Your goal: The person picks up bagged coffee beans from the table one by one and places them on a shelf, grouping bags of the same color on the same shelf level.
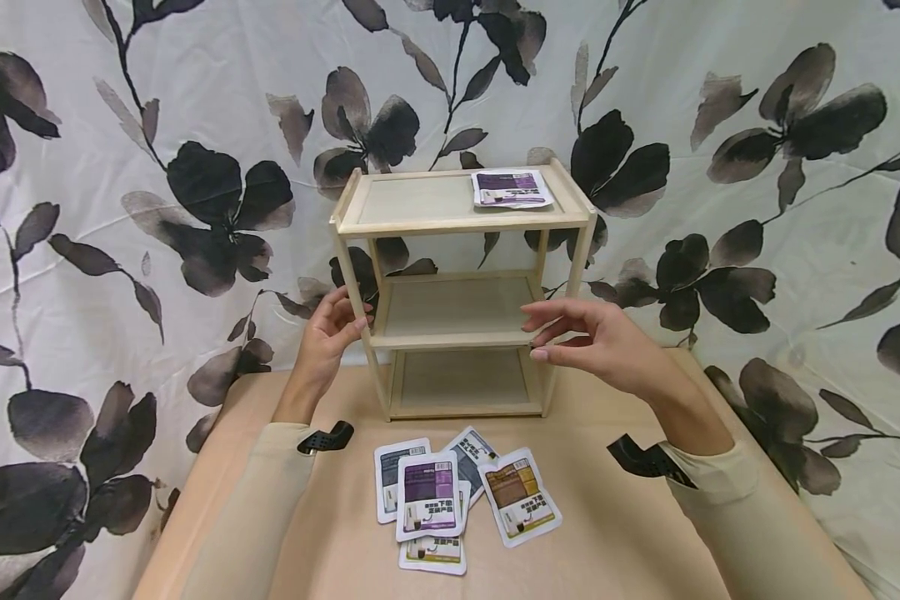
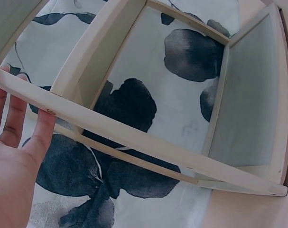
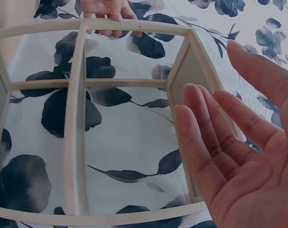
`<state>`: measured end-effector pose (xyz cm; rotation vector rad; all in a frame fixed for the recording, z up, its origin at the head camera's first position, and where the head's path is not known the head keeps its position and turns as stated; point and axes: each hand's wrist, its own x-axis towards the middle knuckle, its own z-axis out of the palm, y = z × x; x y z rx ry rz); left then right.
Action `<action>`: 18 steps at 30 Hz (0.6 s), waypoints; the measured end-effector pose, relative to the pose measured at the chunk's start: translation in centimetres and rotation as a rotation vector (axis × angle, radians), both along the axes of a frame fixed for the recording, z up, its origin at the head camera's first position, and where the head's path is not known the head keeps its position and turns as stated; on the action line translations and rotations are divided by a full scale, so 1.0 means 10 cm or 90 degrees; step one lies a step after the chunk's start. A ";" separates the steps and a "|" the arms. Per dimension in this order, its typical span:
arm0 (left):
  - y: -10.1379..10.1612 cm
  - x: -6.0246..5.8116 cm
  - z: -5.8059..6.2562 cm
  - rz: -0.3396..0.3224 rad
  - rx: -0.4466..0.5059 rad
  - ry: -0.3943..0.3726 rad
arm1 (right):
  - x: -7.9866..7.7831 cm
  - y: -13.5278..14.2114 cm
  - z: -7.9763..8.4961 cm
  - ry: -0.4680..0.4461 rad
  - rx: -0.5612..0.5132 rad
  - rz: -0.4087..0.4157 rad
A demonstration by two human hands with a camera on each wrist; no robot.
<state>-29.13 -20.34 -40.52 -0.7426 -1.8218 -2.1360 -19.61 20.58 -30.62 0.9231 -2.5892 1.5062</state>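
Observation:
A small three-tier wooden shelf stands upright on the table. My left hand grips its left front post, thumb in front and fingers behind; in the left wrist view that hand shows fingers passing behind the post. Loosely bent and holding nothing, my right hand hovers in front of the shelf's right side. In the right wrist view the right hand has its palm showing and the thumb spread from the fingers. A purple-and-white packet lies on the top tier at the right.
Several flat packets lie overlapping on the table in front of the shelf, a purple one uppermost and a brown-orange one at the right. Behind the shelf hangs a floral cloth. The light wooden table extends toward me.

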 end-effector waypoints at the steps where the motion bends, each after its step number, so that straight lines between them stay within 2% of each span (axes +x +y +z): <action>1: 0.00 0.00 0.00 -0.004 0.002 0.001 | 0.00 -0.01 -0.02 -0.004 -0.002 0.002; 8: 0.00 0.00 0.00 -0.015 0.011 -0.001 | 0.01 -0.04 -0.16 -0.025 -0.026 0.017; 18: 0.00 -0.01 0.01 -0.006 0.009 -0.019 | 0.02 -0.14 -0.41 -0.056 -0.064 0.040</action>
